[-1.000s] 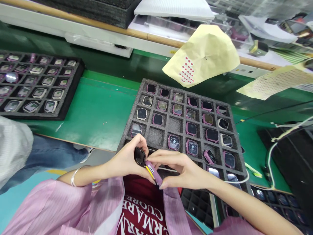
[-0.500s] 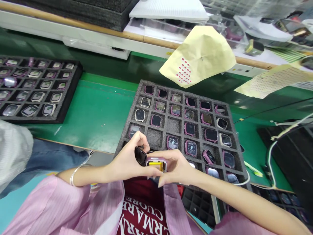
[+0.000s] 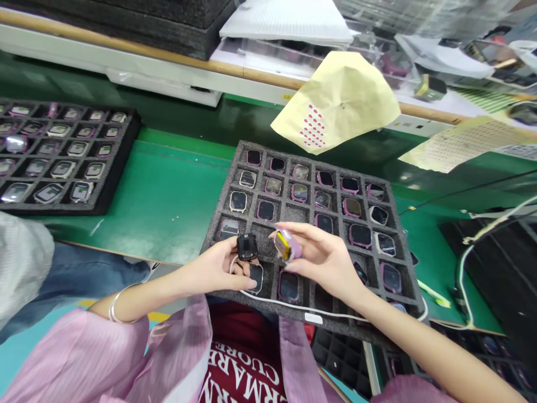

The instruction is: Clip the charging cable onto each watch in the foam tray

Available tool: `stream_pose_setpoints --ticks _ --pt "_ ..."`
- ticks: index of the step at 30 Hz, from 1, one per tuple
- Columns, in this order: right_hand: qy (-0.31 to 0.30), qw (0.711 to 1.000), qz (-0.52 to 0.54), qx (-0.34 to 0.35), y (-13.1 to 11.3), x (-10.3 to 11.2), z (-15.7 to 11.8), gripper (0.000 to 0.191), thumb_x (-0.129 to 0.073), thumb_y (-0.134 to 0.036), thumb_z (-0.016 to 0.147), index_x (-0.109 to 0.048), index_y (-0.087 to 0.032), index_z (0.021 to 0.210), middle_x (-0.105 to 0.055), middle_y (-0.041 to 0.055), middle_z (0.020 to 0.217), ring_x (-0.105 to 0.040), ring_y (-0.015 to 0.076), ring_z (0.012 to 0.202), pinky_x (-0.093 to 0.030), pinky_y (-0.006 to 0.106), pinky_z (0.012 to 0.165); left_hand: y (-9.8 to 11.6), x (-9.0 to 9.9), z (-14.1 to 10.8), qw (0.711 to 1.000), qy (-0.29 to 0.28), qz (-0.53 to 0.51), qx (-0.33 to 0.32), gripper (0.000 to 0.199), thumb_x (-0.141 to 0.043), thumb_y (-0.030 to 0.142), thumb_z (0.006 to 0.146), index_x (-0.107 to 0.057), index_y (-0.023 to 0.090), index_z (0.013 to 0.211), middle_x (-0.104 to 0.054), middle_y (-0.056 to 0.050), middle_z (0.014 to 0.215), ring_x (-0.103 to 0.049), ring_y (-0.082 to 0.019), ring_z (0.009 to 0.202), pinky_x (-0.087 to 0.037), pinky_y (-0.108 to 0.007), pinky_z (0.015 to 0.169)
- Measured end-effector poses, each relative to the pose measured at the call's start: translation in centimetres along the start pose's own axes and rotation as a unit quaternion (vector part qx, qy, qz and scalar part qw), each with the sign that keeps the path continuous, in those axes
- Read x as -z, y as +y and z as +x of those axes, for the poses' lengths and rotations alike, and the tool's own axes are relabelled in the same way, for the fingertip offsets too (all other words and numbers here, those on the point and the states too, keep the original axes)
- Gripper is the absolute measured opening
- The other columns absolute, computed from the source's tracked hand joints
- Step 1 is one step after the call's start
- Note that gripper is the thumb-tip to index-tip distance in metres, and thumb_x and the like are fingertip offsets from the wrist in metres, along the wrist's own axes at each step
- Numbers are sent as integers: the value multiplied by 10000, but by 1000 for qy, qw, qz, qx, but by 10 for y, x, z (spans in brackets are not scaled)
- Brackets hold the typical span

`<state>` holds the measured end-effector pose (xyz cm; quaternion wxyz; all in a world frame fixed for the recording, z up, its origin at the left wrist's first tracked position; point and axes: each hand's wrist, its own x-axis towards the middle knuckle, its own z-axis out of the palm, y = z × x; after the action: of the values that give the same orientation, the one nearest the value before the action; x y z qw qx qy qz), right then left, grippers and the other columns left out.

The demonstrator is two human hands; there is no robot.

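Nearest to us are our dark red top (image 3: pixel 239 347) with white lettering, our loose pink sleeves (image 3: pixel 92 347), and a tray of dark compartments (image 3: pixel 339 355) set low beside our lap. Our left hand (image 3: pixel 226 268), a silvery bracelet (image 3: pixel 113 308) at its wrist, has its fingers closed on a small black square piece (image 3: pixel 247 246); its thumb reaches over a watch at the near edge, though we can't tell if it touches. Our right hand (image 3: pixel 327 254) pinches a purple watch case (image 3: pixel 292 246) between thumb and fingers, yellow showing inside it, held up over the grey foam tray (image 3: pixel 296 214) and just beside the black piece. A white cable (image 3: pixel 289 306) runs from by our left fingers along the tray's near side, past a white label (image 3: pixel 313 318). Purple-framed and pale-framed watches lie in the tray's cells. Under it spreads the green bench (image 3: pixel 168 207), scuffed and flecked, with a second watch-filled tray (image 3: pixel 111 168) well to the left; near that one we see a co-worker's grey sleeve (image 3: pixel 25 268) and blue jeans (image 3: pixel 96 274). Beyond, a wood-edged shelf (image 3: pixel 168 55) carries a black foam stack (image 3: pixel 168 28), white papers (image 3: pixel 289 22) and cluttered clear plastic, while a creased yellow sheet (image 3: pixel 356 89) with red marks hangs over its edge.
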<state>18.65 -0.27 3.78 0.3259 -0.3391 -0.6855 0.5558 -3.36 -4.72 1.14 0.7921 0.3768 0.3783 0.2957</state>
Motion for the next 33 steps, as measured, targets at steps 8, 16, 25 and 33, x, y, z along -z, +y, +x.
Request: stream_pose_setpoints --ticks 8,16,25,33 --pt "-115 892 -413 145 4 -23 9 407 -635 -308 882 -528 -112 1222 -584 169 1074 -609 281 934 -566 419 749 -7 -7 3 1000 -16 13 -17 486 -761 150 682 -519 157 1103 -558 31 796 -524 -88 658 -427 -223 604" --pt "-144 906 -351 187 18 -24 12 448 -626 -366 889 -490 -144 1254 -579 139 1071 -589 258 970 -546 397 790 -19 -13 2 993 67 90 -39 321 -563 409 878 -523 121 1015 -480 77 499 -372 -55 369 -285 -180 374" --pt "-135 932 -253 222 22 -27 8 520 -673 -292 867 -456 -148 1318 -572 135 1107 -593 226 998 -544 350 844 -22 -11 -3 986 94 105 -88 244 -608 296 840 -562 108 988 -404 53 673 -354 -74 575 -305 -197 507" --pt "-102 950 -218 202 22 -28 6 487 -696 -299 848 -484 -175 1269 -608 123 1092 -609 234 1009 -552 383 861 -21 -11 -2 989 90 71 -92 218 -606 286 841 -573 111 966 -541 -10 810 -480 -115 714 -408 -227 654"
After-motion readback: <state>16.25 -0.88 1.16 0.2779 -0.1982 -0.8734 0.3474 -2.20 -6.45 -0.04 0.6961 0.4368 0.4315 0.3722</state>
